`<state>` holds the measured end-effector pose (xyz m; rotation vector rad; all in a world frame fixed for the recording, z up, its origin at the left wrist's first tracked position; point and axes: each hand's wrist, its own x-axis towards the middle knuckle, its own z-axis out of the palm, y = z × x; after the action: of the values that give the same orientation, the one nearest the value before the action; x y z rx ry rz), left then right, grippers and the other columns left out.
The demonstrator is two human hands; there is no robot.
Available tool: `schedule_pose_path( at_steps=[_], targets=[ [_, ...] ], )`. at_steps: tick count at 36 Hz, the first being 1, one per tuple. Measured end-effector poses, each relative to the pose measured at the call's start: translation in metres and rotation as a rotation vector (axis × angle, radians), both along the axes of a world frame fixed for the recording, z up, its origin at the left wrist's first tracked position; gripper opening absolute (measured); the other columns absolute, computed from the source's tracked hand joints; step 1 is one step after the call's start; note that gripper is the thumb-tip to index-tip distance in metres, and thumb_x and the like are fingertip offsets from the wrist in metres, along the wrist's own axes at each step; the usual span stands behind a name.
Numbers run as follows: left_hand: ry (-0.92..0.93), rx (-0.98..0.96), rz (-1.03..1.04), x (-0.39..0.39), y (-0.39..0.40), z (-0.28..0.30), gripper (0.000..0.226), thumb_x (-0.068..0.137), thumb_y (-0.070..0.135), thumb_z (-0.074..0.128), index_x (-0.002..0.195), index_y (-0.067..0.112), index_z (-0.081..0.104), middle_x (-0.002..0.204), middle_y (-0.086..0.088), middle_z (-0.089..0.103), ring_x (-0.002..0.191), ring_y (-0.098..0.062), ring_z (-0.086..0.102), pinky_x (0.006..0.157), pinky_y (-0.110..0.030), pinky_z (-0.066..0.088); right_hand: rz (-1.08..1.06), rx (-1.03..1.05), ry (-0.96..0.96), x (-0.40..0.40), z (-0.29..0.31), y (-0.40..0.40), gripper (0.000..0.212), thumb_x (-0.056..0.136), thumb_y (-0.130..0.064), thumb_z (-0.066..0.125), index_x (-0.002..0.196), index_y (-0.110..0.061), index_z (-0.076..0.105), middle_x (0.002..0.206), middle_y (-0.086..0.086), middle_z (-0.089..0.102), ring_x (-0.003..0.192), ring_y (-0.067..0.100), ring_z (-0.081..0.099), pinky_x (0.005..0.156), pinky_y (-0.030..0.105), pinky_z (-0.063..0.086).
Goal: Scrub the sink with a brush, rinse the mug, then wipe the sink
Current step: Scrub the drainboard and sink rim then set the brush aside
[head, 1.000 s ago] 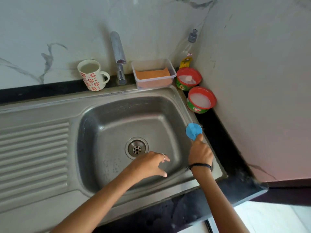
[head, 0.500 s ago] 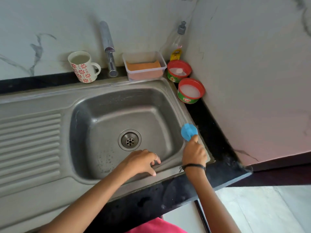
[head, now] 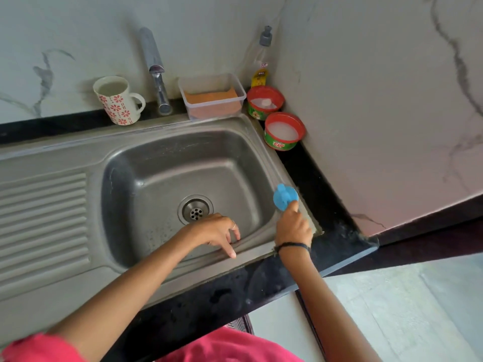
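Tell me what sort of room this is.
Most likely a home kitchen: a steel sink with a draining board set in a dark counter, a tap and a mug behind it.

One mug (head: 118,100), one brush (head: 285,197), two red tubs (head: 265,101), one bottle (head: 261,58).

White marble-look wall panels (head: 78,35) with grey veins fill the upper left and top of the frame. A second such wall (head: 379,100) meets them at a corner in the upper right and carries a faint pink tint. A black stone countertop (head: 326,205) runs diagonally below. Pale grey floor tiles (head: 405,309) show at the lower right in soft daylight.
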<state>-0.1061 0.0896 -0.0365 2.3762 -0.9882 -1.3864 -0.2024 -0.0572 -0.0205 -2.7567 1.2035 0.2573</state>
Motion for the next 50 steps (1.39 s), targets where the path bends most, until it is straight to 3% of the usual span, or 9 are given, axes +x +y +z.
schedule_pose_path(
  at_steps=[2, 4, 7, 10, 15, 23, 32, 38, 50],
  targets=[
    [0.004, 0.001, 0.005, 0.001, 0.0, -0.003, 0.051, 0.068, 0.037, 0.08, 0.114, 0.024, 0.062, 0.104, 0.005, 0.068, 0.081, -0.016, 0.064, 0.048, -0.011, 0.041, -0.077, 0.024, 0.001, -0.026, 0.004, 0.004, 0.031, 0.1, -0.012, 0.03, 0.129, -0.003, 0.035, 0.106, 0.011, 0.065, 0.097, 0.027, 0.066, 0.075, 0.035, 0.052],
    [0.004, 0.01, 0.003, 0.002, -0.001, -0.004, 0.052, 0.067, 0.037, 0.082, 0.113, 0.025, 0.062, 0.099, 0.006, 0.068, 0.083, -0.016, 0.063, 0.061, -0.021, 0.048, -0.097, 0.032, 0.007, -0.033, 0.009, 0.006, 0.031, 0.1, -0.011, 0.029, 0.129, -0.003, 0.035, 0.108, 0.011, 0.064, 0.097, 0.027, 0.065, 0.076, 0.035, 0.051],
    [0.002, 0.038, -0.019, 0.004, -0.003, -0.004, 0.053, 0.066, 0.038, 0.082, 0.113, 0.026, 0.063, 0.095, 0.008, 0.066, 0.09, -0.018, 0.065, 0.079, -0.031, 0.051, -0.035, 0.009, 0.006, -0.012, 0.011, 0.002, 0.034, 0.1, -0.014, 0.032, 0.132, -0.002, 0.034, 0.107, 0.01, 0.064, 0.096, 0.024, 0.066, 0.073, 0.032, 0.052],
    [-0.002, 0.052, -0.04, 0.004, -0.005, -0.003, 0.053, 0.066, 0.039, 0.082, 0.113, 0.025, 0.062, 0.097, 0.007, 0.067, 0.084, -0.018, 0.062, 0.084, -0.034, 0.051, 0.056, -0.018, -0.008, 0.021, 0.007, -0.006, 0.036, 0.101, -0.019, 0.035, 0.133, -0.002, 0.033, 0.106, 0.009, 0.065, 0.095, 0.024, 0.067, 0.07, 0.032, 0.053],
    [-0.02, 0.047, -0.044, 0.0, -0.005, 0.0, 0.051, 0.07, 0.037, 0.08, 0.115, 0.024, 0.061, 0.105, 0.003, 0.068, 0.093, -0.02, 0.065, 0.08, -0.031, 0.051, 0.07, 0.009, -0.033, 0.027, 0.013, -0.01, 0.035, 0.1, -0.015, 0.035, 0.132, -0.002, 0.034, 0.107, 0.011, 0.064, 0.096, 0.026, 0.066, 0.072, 0.034, 0.054],
    [-0.052, 0.057, -0.055, 0.0, -0.005, 0.001, 0.049, 0.071, 0.035, 0.079, 0.115, 0.022, 0.06, 0.105, -0.005, 0.07, 0.069, -0.014, 0.054, 0.043, -0.012, 0.036, -0.108, 0.117, -0.017, -0.046, 0.02, 0.008, 0.034, 0.099, -0.013, 0.035, 0.131, -0.003, 0.035, 0.112, 0.013, 0.062, 0.101, 0.028, 0.063, 0.08, 0.035, 0.05],
    [-0.055, 0.117, -0.106, 0.003, -0.014, 0.001, 0.052, 0.071, 0.035, 0.079, 0.117, 0.022, 0.059, 0.103, -0.004, 0.071, 0.078, -0.013, 0.057, 0.059, -0.022, 0.04, -0.023, 0.023, -0.034, -0.009, 0.016, 0.002, 0.034, 0.101, -0.012, 0.028, 0.134, -0.002, 0.032, 0.099, 0.008, 0.065, 0.089, 0.022, 0.067, 0.065, 0.029, 0.049],
    [-0.07, 0.119, -0.107, 0.004, -0.012, -0.009, 0.052, 0.07, 0.039, 0.079, 0.116, 0.024, 0.059, 0.102, -0.006, 0.071, 0.078, -0.015, 0.058, 0.072, -0.027, 0.046, -0.087, 0.07, -0.04, -0.049, 0.011, 0.016, 0.04, 0.101, -0.012, 0.031, 0.139, -0.003, 0.026, 0.103, 0.009, 0.065, 0.091, 0.023, 0.067, 0.074, 0.032, 0.052],
    [-0.071, 0.139, -0.15, 0.003, -0.017, -0.003, 0.053, 0.071, 0.037, 0.079, 0.118, 0.021, 0.058, 0.101, -0.003, 0.071, 0.06, -0.011, 0.051, 0.054, -0.023, 0.039, -0.104, 0.078, -0.058, -0.048, 0.013, 0.009, 0.038, 0.1, -0.011, 0.03, 0.137, -0.004, 0.028, 0.102, 0.01, 0.065, 0.091, 0.025, 0.067, 0.072, 0.033, 0.051]
  ],
)
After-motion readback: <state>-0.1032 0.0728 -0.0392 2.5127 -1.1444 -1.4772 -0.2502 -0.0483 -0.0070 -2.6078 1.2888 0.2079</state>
